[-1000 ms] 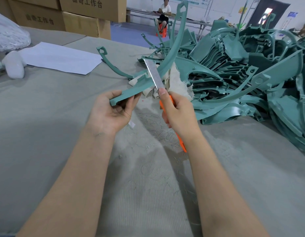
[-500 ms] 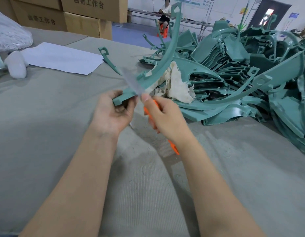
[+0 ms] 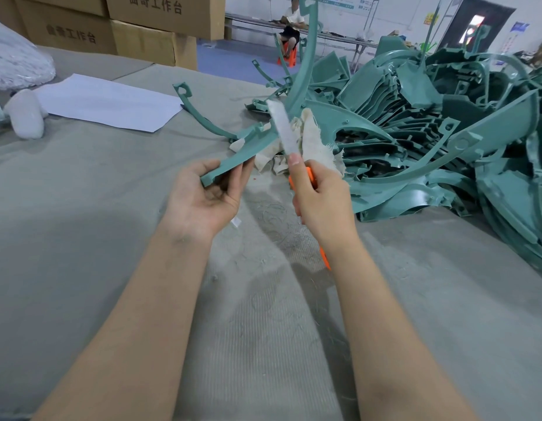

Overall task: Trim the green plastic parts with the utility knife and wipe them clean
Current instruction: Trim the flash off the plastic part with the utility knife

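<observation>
As left hand (image 3: 203, 199) pinches curved plastic (image 3: 233, 166), right hand (image 3: 321, 202) grips knife (image 3: 283, 132).

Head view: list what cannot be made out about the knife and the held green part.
Head view:
Utility knife: blade motion-blurred; contact with the green part unclear.
Its orange handle: mostly hidden inside the right hand.
Green part's top: cut off by the upper edge.
Rag: partly behind the blade.

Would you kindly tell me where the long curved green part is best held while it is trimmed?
Grip its flat lower end from below and from the left, as the left hand does. The curved green part sweeps up and away from there, and the utility knife in the right hand is on its right, so a grip there should be clear of the blade.
</observation>
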The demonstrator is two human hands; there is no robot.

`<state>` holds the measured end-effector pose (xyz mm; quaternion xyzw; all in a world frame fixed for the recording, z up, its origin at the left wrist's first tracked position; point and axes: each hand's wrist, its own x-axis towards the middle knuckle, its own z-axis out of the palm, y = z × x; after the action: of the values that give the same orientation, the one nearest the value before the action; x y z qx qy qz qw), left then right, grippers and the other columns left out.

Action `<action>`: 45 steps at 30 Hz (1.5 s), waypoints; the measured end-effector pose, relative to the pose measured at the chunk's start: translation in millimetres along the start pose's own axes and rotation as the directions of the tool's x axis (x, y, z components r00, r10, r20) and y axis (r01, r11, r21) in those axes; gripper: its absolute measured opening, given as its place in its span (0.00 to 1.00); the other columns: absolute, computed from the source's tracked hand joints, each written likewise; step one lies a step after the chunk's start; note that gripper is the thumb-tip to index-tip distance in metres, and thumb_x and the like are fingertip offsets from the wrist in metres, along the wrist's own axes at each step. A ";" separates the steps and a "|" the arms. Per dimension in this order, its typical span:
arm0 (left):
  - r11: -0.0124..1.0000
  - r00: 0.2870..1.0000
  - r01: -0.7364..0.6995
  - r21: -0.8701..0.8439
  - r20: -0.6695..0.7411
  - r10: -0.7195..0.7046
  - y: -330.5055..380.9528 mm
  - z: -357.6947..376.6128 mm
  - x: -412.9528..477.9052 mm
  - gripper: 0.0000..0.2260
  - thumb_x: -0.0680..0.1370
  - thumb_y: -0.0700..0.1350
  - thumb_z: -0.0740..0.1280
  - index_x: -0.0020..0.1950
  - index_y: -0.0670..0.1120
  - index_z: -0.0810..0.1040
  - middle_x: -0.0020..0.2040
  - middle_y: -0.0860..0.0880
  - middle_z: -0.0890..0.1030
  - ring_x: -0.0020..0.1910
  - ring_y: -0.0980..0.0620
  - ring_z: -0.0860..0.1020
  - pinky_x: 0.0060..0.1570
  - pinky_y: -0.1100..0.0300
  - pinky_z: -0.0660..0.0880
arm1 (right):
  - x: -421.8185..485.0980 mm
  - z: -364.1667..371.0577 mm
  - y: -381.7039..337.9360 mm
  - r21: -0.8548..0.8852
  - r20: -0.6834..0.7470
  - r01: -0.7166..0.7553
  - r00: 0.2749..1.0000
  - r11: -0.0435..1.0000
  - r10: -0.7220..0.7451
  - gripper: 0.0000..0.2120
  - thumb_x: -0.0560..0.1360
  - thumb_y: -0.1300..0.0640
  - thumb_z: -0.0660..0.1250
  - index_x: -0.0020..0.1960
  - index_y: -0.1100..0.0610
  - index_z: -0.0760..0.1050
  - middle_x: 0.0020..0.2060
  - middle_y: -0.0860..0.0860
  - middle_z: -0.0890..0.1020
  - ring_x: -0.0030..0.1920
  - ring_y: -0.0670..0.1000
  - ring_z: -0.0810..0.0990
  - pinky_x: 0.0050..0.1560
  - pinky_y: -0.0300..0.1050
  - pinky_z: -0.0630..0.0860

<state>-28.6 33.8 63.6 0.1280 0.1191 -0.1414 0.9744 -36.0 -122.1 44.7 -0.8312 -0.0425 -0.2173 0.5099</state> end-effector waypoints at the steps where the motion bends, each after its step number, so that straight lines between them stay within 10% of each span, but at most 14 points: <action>1: 1.000 1.000 0.001 -0.012 0.002 -0.001 0.1 -0.1 0.1 0.09 0.80 0.35 0.58 0.48 0.32 0.76 0.54 0.35 0.80 0.53 0.36 0.80 0.31 0.59 0.81 | -1.1 1.6 -1.1 -0.003 0.013 0.007 1.000 1.000 -0.007 0.28 0.79 0.39 0.58 0.39 0.66 0.69 0.27 0.55 0.70 0.31 0.59 0.70 0.36 0.60 0.75; 10: 1.000 1.000 -0.007 -0.008 -0.019 0.007 0.3 -1.9 4.4 0.12 0.79 0.35 0.58 0.44 0.31 0.77 0.46 0.35 0.82 0.48 0.39 0.81 0.32 0.59 0.81 | -6.7 5.7 -10.4 -0.014 0.177 0.045 0.983 0.999 -0.042 0.26 0.80 0.42 0.59 0.40 0.65 0.71 0.29 0.56 0.70 0.30 0.53 0.68 0.33 0.56 0.71; 17: 0.991 0.989 -0.119 -0.058 0.081 0.123 -2.3 -3.8 3.7 0.15 0.66 0.32 0.55 0.37 0.31 0.82 0.41 0.36 0.83 0.48 0.40 0.82 0.59 0.52 0.76 | -19.5 26.0 -22.5 -0.071 0.385 0.154 0.916 0.985 -0.115 0.22 0.80 0.45 0.61 0.31 0.55 0.69 0.20 0.43 0.70 0.25 0.45 0.69 0.33 0.45 0.70; 24: 0.997 0.996 -0.072 0.003 -0.057 0.072 -1.4 -1.0 4.5 0.12 0.80 0.36 0.58 0.44 0.30 0.76 0.43 0.34 0.81 0.48 0.38 0.81 0.27 0.59 0.79 | -7.6 5.0 -12.4 0.023 0.159 0.064 0.985 0.998 -0.067 0.26 0.80 0.42 0.58 0.38 0.65 0.72 0.27 0.51 0.70 0.28 0.51 0.68 0.31 0.50 0.68; 38: 0.996 1.000 0.002 -0.094 0.020 0.000 -3.2 0.9 0.9 0.17 0.81 0.36 0.57 0.39 0.27 0.79 0.40 0.34 0.81 0.45 0.39 0.80 0.31 0.59 0.81 | -9.2 12.8 -12.2 -0.088 0.110 0.090 0.991 0.992 -0.080 0.27 0.80 0.40 0.58 0.39 0.65 0.71 0.27 0.57 0.73 0.32 0.62 0.75 0.34 0.56 0.74; 45: 0.989 0.993 -0.110 -0.102 0.026 0.113 -2.9 -2.1 6.5 0.18 0.79 0.34 0.49 0.42 0.31 0.78 0.38 0.36 0.82 0.42 0.43 0.84 0.49 0.55 0.79 | -20.7 30.2 -20.7 -0.131 0.275 0.222 0.944 0.966 -0.180 0.22 0.80 0.44 0.61 0.30 0.52 0.65 0.22 0.47 0.70 0.25 0.46 0.69 0.31 0.45 0.67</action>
<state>-23.9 30.2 59.3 0.0830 0.1032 -0.0827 0.9877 -51.2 -83.0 41.8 -0.8820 -0.1765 -0.1600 0.4067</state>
